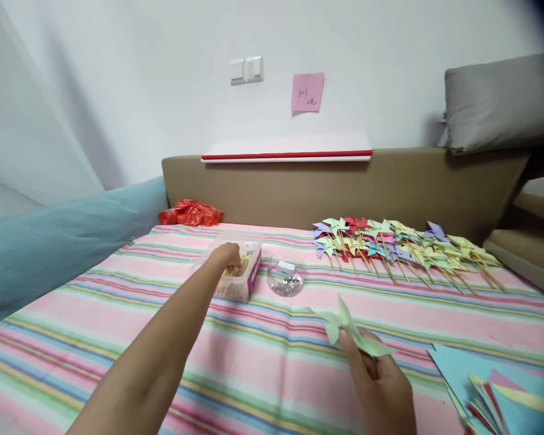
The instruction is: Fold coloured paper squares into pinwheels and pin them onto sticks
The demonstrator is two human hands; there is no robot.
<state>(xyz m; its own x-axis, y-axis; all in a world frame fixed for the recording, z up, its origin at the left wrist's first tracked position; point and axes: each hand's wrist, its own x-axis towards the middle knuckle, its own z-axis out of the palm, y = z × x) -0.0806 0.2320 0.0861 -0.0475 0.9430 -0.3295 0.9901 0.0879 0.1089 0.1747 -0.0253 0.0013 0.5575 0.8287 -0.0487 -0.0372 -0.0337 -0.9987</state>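
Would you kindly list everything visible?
pinwheel: one, green, front
mounted pinwheels: many, multicoloured, right
plastic box: one, clear, centre
sticks: many, tan, box
dish: one, clear, centre
metallic bits: many, silver, dish
papers: several, multicoloured, right
plastic bag: one, red, left
cloth: one, striped, beneath
bolster: one, teal, left
backrest: one, brown, back
panel: one, red-white, back
sticky note: one, pink, wall
switches: two, white, wall
cushion: one, grey, right
left hand: one, box
right hand: one, front

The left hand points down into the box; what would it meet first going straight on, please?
Most likely the thin sticks in the plastic box; the left hand hides its own fingertips, so it may already be touching them.
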